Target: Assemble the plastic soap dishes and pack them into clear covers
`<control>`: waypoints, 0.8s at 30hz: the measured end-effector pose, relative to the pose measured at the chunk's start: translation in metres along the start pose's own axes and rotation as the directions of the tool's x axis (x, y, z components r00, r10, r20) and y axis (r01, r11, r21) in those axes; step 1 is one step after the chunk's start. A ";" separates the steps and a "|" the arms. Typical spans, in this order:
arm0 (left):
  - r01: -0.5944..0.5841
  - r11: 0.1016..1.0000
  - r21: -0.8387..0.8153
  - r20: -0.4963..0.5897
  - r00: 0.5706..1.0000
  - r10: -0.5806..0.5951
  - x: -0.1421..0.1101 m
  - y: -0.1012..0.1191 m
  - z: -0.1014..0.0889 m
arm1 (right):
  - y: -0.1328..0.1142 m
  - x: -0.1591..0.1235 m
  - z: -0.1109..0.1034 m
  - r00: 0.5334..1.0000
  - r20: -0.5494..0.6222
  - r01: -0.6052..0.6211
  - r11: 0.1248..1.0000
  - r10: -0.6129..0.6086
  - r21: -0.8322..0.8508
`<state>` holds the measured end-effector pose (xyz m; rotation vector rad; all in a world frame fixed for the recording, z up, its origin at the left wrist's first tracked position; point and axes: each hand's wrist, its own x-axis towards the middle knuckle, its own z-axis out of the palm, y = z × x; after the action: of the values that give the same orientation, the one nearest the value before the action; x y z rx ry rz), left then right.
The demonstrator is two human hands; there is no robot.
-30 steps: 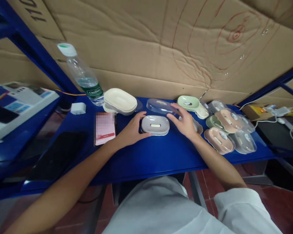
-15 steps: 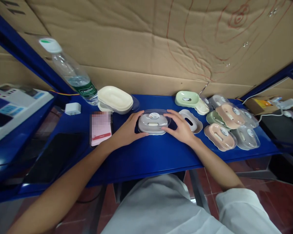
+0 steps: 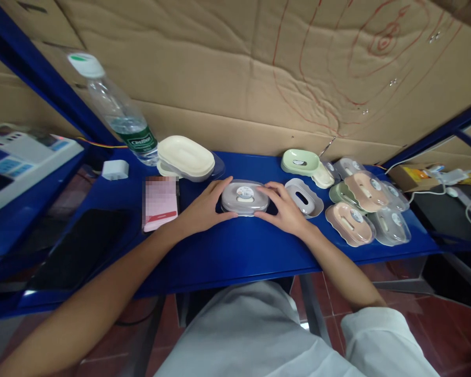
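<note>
The grey box [image 3: 235, 208] lies flat on the counter [image 3: 227, 251], right between my hands, near the middle of its width and set in from the front edge. Its long axis runs left to right, roughly along that edge, so each hand has one rounded end. My left hand [image 3: 204, 209] curves around the left end and my right hand [image 3: 284, 209] around the right; neither looks clearly nearer. On both, the fingertips are at the far side and the thumb at the near side, with the thumb well parted from the fingers and the box pinched between them at its ends. How hard I press, I can't tell.

The clear lid [image 3: 261, 199] sits over the box, its round sticker upward and the pale bar just below it. It looks level, but whether its rim is fully seated all round is too small to tell.

Just beyond my right hand lies the grey tray [image 3: 318, 206] with its oval slot, and behind that, toward the back edge, the green dish [image 3: 287, 163]. The lidded boxes [image 3: 347, 230] cluster toward the right end. The phone [image 3: 163, 222] is to the left of my left hand, with the cream dishes [image 3: 188, 154] behind, by the back edge.
</note>
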<state>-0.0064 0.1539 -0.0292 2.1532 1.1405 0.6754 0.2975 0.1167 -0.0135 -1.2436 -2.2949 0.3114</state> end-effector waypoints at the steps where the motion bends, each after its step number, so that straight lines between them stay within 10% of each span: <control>1: 0.009 1.000 0.013 0.009 1.000 -0.009 0.000 0.001 -0.001 | 0.000 0.000 0.000 1.000 -0.001 0.004 1.000 -0.004 -0.004; 24: -0.025 0.993 0.113 0.076 0.997 0.016 -0.003 0.010 -0.006 | 0.003 0.002 0.000 0.997 0.018 0.067 0.996 -0.069 0.065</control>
<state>-0.0071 0.1484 -0.0186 2.2688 1.1429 0.5450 0.2989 0.1201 -0.0144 -1.1331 -2.3198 0.3718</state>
